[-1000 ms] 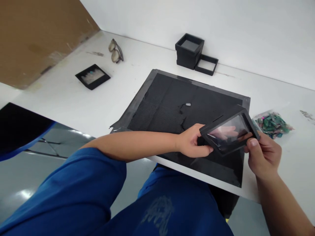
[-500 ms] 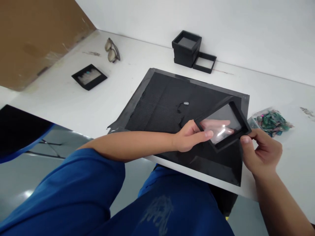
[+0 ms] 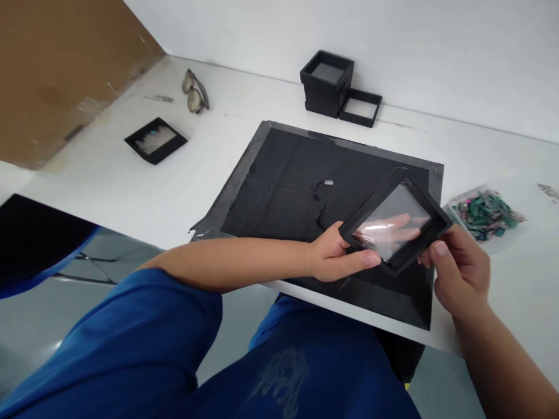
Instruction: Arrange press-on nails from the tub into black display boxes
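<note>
A black frame with a clear film window [image 3: 430,240] is tilted above the black mat [image 3: 279,192], held between both hands. My left hand [image 3: 338,253] grips its left corner, thumb on the near edge; the fingers lie underneath and show through the film. At the right corner my right hand [image 3: 465,267] pinches the frame between thumb and fingers. Light glints off the film. On the mat, beyond the frame, lies a small pale piece [image 3: 329,183] beside a dark tear or thread.
A clear bag of green and pink chips [image 3: 489,215] lies right of the mat. Stacked black frames [image 3: 326,87] and a single flat frame [image 3: 371,121] stand by the wall. Glasses [image 3: 195,93] and a dark card with a pale picture [image 3: 156,141] lie left. A brown board [image 3: 65,75] borders the table.
The frame has turned slightly and its right corner has shifted right. My right hand has moved a little left, bringing more fingers beneath the corner. My left hand keeps its grip.
</note>
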`<state>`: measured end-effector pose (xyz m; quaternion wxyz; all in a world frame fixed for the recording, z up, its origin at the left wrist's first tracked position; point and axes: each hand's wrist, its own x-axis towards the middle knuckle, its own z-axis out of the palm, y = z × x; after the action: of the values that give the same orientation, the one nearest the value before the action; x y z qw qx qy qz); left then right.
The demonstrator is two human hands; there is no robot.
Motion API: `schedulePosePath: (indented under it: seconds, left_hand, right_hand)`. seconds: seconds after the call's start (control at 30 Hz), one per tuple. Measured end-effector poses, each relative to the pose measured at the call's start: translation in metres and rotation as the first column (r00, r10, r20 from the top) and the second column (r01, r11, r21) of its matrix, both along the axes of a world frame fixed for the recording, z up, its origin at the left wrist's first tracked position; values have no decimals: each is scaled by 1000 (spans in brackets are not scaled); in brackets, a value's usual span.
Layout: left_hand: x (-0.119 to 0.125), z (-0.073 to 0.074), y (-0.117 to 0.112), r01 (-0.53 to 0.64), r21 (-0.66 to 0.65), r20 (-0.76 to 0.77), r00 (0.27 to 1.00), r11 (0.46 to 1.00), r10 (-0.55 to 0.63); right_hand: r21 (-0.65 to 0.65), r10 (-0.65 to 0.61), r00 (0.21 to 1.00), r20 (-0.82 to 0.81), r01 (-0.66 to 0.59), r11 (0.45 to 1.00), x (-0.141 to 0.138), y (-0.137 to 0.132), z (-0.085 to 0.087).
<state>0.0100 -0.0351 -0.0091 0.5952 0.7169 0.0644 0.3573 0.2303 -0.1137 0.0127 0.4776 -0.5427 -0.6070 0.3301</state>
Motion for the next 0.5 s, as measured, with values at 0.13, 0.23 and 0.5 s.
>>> schedulePosePath:
  seconds: [0.13,0.23,0.5]
  left_hand:
    - [-2,0,2,104,51,-21,994,993,-103]
    - [-3,-6,3,114,43,-39,993,993,-112]
    - [0,-22,4,-25,253,4,1000,967,25]
  right_hand:
    - [-63,90,977,-193,-104,993,2,-1,-9]
    - [-84,141,950,-279,-171,982,5,-3,-10]
    - [-82,216,913,-347,-259,962,7,0,-7]
